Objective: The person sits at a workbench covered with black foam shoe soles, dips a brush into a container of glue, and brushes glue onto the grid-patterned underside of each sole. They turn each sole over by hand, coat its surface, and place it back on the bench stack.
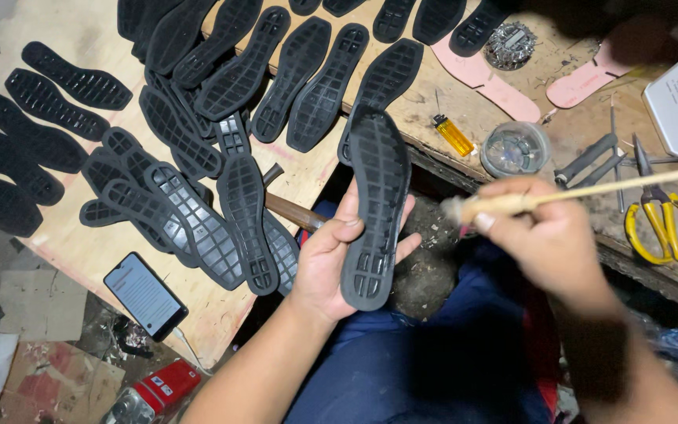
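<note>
- Black rubber shoe sole: held near frame centre, tread side up, long axis running from 12 to 6 o'clock, above the person's lap. It looks light, thin and flexible, with a ribbed, grippy face; judged safest to hold across its narrow waist, edges pinched, so it does not bow.
- Left hand: at 7 o'clock of the sole, cupped under its lower half, thumb on the left edge and fingertips curling up on the right edge.
- Right hand: at 3 o'clock of the sole, closed around a thin wooden-handled brush, its blurred tip just beside the sole's right edge.
- Small round tin: at 1 o'clock, on the workbench, with a yellow lighter just beside it.
- Yellow-handled scissors: at 3 o'clock, beyond the brush handle.
- Other black soles: overlapping rows from 9 to 12 o'clock.
- Phone: at 8 o'clock, on the board's edge.
</note>
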